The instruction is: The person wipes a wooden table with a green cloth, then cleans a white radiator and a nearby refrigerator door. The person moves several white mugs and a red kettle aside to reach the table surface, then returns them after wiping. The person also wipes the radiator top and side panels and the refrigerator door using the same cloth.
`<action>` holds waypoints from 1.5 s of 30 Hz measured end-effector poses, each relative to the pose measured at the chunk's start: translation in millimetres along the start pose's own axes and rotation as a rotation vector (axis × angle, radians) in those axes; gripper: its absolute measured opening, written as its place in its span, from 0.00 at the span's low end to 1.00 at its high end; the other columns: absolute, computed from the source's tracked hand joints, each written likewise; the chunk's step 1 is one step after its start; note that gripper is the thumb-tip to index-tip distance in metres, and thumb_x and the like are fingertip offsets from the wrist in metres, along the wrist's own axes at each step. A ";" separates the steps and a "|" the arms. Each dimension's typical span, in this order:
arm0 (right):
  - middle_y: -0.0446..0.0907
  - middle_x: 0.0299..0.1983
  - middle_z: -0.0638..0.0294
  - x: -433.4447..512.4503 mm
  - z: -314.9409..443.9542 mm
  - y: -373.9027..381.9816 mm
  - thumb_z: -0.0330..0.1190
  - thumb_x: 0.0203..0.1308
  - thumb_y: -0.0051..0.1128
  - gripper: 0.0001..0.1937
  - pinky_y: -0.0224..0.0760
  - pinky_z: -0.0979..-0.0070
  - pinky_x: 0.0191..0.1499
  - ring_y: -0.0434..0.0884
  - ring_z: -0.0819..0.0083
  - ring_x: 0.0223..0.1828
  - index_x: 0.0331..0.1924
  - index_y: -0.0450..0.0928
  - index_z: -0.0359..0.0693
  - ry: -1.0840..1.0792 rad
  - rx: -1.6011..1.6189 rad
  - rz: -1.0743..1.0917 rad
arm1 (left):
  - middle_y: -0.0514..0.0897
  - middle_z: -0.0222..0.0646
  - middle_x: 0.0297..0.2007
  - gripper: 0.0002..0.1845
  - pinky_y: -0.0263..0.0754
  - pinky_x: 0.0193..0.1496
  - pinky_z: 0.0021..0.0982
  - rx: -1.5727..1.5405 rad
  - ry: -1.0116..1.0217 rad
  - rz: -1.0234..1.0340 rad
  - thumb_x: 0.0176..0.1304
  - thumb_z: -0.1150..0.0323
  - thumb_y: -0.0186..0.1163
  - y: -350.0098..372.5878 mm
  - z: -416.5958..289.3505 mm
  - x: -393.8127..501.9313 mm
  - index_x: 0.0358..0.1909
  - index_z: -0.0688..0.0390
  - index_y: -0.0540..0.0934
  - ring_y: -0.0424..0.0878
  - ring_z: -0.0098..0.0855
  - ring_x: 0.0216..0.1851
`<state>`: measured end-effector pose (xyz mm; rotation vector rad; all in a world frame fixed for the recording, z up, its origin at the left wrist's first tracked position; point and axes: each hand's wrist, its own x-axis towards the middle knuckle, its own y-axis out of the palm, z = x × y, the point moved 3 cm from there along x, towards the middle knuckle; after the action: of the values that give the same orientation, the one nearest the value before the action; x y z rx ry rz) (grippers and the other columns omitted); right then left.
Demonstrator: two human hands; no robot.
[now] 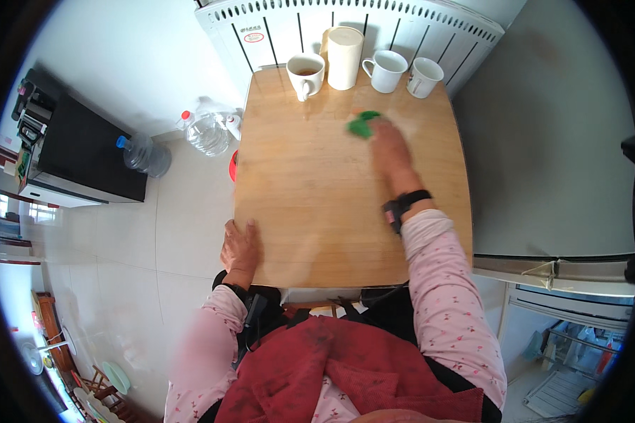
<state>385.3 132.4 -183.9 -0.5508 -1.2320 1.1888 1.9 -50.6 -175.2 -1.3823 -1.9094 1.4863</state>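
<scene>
My right hand (390, 145) presses a green cloth (361, 126) onto the wooden tabletop (317, 201), toward its far side. Both hand and cloth are blurred, and the fingers partly hide the cloth. My left hand (240, 247) holds the table's near left edge, its thumb on top and its fingers at the side. Beyond the cloth, along the far edge, stand a white mug (305, 78) with brown liquid inside, a tall cream cylinder (345, 58), a white mug (386, 71) and a smaller white cup (425, 78).
A white radiator (275, 42) backs the table. To the right rises a large grey appliance surface (550, 148). On the floor at left are a clear jug with a red cap (206, 132), a blue-capped jug (148, 156), a red container (233, 166) and a black cabinet (90, 143).
</scene>
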 end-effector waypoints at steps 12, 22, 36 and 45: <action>0.73 0.66 0.52 19.1 -62.0 -2.0 0.35 0.68 0.51 0.22 0.61 0.55 0.70 0.69 0.50 0.68 0.64 0.72 0.39 0.231 -0.463 0.092 | 0.78 0.53 0.56 0.34 0.72 0.57 0.53 -0.032 0.052 0.003 0.69 0.38 0.49 -8.0 -7.5 -8.1 0.60 0.59 0.66 0.78 0.57 0.56; 0.72 0.67 0.53 -4.0 208.3 77.8 0.34 0.67 0.49 0.22 0.57 0.57 0.72 0.67 0.51 0.71 0.64 0.73 0.40 -0.183 0.004 0.166 | 0.80 0.52 0.54 0.32 0.74 0.56 0.52 -0.007 0.042 0.003 0.71 0.38 0.47 -15.9 -12.6 -12.1 0.55 0.59 0.68 0.79 0.55 0.55; 0.71 0.67 0.49 -150.1 30.1 -59.1 0.30 0.66 0.48 0.24 0.57 0.55 0.73 0.67 0.49 0.70 0.66 0.70 0.39 0.106 -0.197 0.172 | 0.81 0.50 0.57 0.38 0.73 0.57 0.51 -0.050 0.045 -0.007 0.70 0.33 0.42 -12.9 -6.2 -11.1 0.61 0.58 0.69 0.80 0.52 0.56; 0.68 0.69 0.47 -203.0 -125.2 -132.2 0.31 0.70 0.47 0.23 0.55 0.53 0.74 0.65 0.44 0.70 0.68 0.67 0.35 0.539 -0.407 0.128 | 0.81 0.48 0.55 0.35 0.75 0.56 0.49 -0.062 0.035 0.004 0.70 0.36 0.46 -10.8 -5.8 -7.3 0.59 0.58 0.70 0.81 0.51 0.54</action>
<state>573.5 -64.6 -195.0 -1.1838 -0.9750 0.8092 4.6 -53.3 -161.5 -1.4305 -1.9475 1.4058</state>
